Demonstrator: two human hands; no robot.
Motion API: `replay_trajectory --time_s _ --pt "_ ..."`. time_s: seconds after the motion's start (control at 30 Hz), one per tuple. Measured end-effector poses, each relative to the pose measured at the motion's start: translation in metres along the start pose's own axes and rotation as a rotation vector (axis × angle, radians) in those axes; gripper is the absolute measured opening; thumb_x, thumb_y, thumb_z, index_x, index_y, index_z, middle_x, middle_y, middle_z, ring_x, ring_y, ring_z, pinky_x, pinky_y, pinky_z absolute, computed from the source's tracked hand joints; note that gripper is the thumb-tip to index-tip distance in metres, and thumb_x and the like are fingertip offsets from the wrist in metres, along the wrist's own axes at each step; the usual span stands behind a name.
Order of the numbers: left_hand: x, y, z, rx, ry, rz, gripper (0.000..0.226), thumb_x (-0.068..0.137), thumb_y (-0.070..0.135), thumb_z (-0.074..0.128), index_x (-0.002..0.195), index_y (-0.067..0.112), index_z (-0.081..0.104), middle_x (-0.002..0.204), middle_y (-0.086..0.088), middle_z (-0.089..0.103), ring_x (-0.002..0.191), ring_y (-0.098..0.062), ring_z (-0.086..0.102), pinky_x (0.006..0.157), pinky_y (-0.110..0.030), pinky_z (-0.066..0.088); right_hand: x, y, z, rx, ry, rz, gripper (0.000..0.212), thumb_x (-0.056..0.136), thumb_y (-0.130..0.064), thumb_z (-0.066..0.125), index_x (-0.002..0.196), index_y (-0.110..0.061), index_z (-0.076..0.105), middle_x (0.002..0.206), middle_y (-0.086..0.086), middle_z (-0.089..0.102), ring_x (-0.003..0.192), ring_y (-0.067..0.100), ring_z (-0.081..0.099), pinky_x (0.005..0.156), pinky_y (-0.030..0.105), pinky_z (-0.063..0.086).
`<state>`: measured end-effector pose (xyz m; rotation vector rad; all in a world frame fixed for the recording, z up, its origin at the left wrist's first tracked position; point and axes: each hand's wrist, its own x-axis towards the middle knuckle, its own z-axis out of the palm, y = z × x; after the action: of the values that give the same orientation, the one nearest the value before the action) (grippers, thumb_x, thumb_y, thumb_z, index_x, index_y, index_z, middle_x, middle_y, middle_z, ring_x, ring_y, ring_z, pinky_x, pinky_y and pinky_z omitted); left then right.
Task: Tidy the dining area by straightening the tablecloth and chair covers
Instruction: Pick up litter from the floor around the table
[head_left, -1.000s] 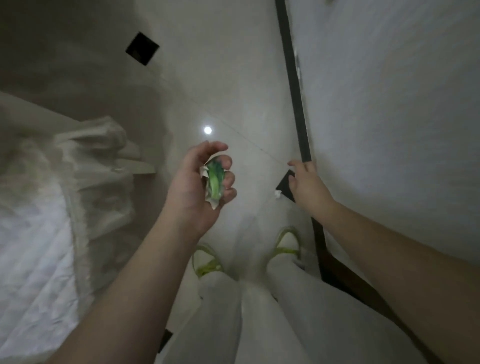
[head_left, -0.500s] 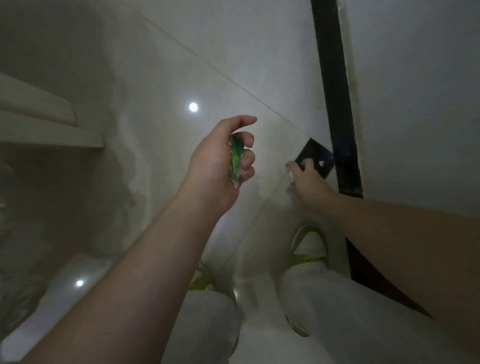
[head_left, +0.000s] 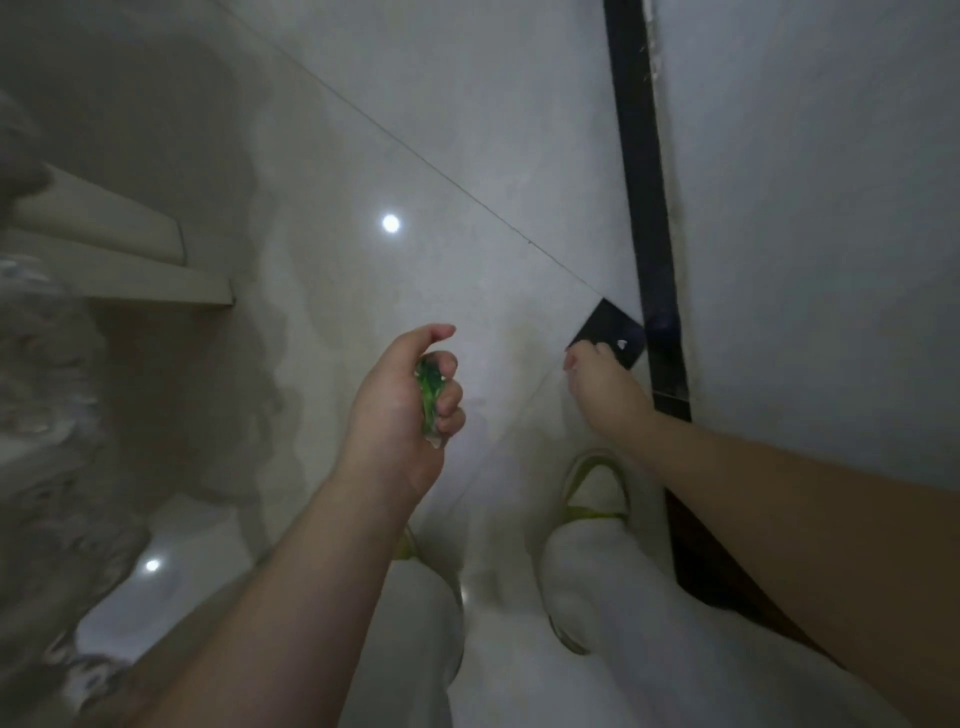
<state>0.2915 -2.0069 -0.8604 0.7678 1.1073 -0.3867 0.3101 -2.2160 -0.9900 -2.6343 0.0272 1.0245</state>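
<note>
The left hand is clenched round a green crumpled wrapper. The right hand reaches down to the floor by the black tile inset; its grasp cannot be told. The ruffled chair cover hangs at the left edge, untouched. Stooping so low, the person could lose balance or drop the wrapper.

Glossy tile, crinkly wrapper, soft cloth.

We see a polished floor of pale stone-like tile, smooth enough to mirror ceiling lights as bright spots, with a thin grout line and a glossy black inlay square. A dark, dull baseboard strip edges a matt painted wall. In our left hand sits a shiny green wrapper, crinkled like plastic film. At the left hangs pale ruffled cloth, blurred. Our trousers look like soft white fabric.
</note>
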Motion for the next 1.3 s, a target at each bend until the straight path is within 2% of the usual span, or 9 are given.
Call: replay_trajectory --time_s 0.1,0.27,0.33,0.5,0.73,0.9,1.03,1.2,1.3 --pt "-0.054 0.007 0.005 0.009 0.011 -0.026 0.012 0.092 0.018 0.048 0.094 0.014 0.06 0.059 0.001 0.044 0.035 -0.01 0.026 0.032 -0.015 0.017 -0.039 -0.027 -0.042 0.075 0.017 -0.025 0.018 0.09 0.002 0.047 0.106 -0.002 0.055 0.105 0.014 0.046 0.089 0.032 0.052 0.078 0.039 0.043" --pt "-0.148 0.049 0.016 0.021 -0.008 0.039 0.014 0.094 0.018 0.046 0.093 0.014 0.059 0.058 0.001 0.045 0.035 -0.01 0.026 0.034 -0.015 0.016 -0.112 -0.088 -0.142 0.253 -0.001 -0.06 0.018 0.089 0.001 0.052 0.104 -0.006 0.06 0.101 0.006 0.042 0.082 0.02 0.049 0.056 0.012 0.033" --pt "-0.188 0.071 0.023 0.024 -0.01 0.077 0.015 0.094 0.018 0.045 0.091 0.014 0.059 0.058 0.001 0.046 0.034 -0.01 0.026 0.036 -0.014 0.015 -0.147 -0.118 -0.186 0.283 0.02 -0.136 0.021 0.087 0.002 0.052 0.105 -0.006 0.061 0.104 0.008 0.046 0.084 0.018 0.049 0.058 0.009 0.032" --pt "-0.308 0.133 0.035 0.019 -0.05 0.106 0.017 0.094 0.018 0.043 0.089 0.014 0.058 0.06 -0.001 0.044 0.033 -0.011 0.025 0.036 -0.015 0.014 -0.246 -0.205 -0.299 0.296 0.014 -0.236 0.024 0.096 -0.011 0.051 0.117 -0.007 0.061 0.109 0.014 0.06 0.098 0.027 0.058 0.08 0.028 0.042" --pt "-0.447 0.21 0.046 -0.052 -0.156 0.15 0.015 0.095 0.019 0.045 0.092 0.011 0.057 0.061 -0.002 0.046 0.035 -0.011 0.028 0.035 -0.018 0.015 -0.357 -0.292 -0.415 0.09 0.308 -0.366 0.027 0.092 -0.038 0.056 0.098 -0.014 0.066 0.094 0.009 0.066 0.085 0.028 0.062 0.07 0.039 0.048" --pt "-0.514 0.259 0.039 -0.034 -0.201 0.204 0.011 0.091 0.021 0.051 0.087 0.013 0.059 0.061 -0.001 0.044 0.035 -0.011 0.027 0.038 -0.019 0.013 -0.424 -0.354 -0.481 -0.038 0.43 -0.371 0.042 0.095 -0.051 0.043 0.085 -0.016 0.065 0.077 0.009 0.067 0.078 0.03 0.062 0.06 0.035 0.043" --pt "-0.553 0.29 0.03 0.007 -0.282 0.291 0.011 0.089 0.021 0.051 0.086 0.014 0.06 0.063 -0.002 0.043 0.037 -0.012 0.025 0.042 -0.022 0.01 -0.462 -0.382 -0.503 -0.128 0.432 -0.42 0.054 0.095 -0.058 0.029 0.055 -0.023 0.04 0.053 -0.004 0.044 0.058 0.021 0.049 0.049 0.031 0.034" --pt "-0.586 0.331 0.019 0.007 -0.33 0.357 0.011 0.089 0.017 0.05 0.087 0.011 0.059 0.061 -0.002 0.043 0.038 -0.012 0.024 0.044 -0.022 0.009 -0.477 -0.397 -0.528 -0.128 0.504 -0.418 0.053 0.092 -0.062 0.021 0.062 -0.027 0.049 0.062 -0.005 0.054 0.065 0.02 0.056 0.053 0.03 0.038" --pt "-0.597 0.356 0.025 0.0 -0.334 0.404 0.01 0.087 0.017 0.052 0.09 0.01 0.059 0.062 -0.002 0.042 0.039 -0.012 0.025 0.041 -0.022 0.011 -0.477 -0.405 -0.546 -0.135 0.513 -0.403 0.043 0.093 -0.055 0.034 0.063 -0.025 0.042 0.071 0.001 0.057 0.073 0.025 0.058 0.059 0.031 0.041"
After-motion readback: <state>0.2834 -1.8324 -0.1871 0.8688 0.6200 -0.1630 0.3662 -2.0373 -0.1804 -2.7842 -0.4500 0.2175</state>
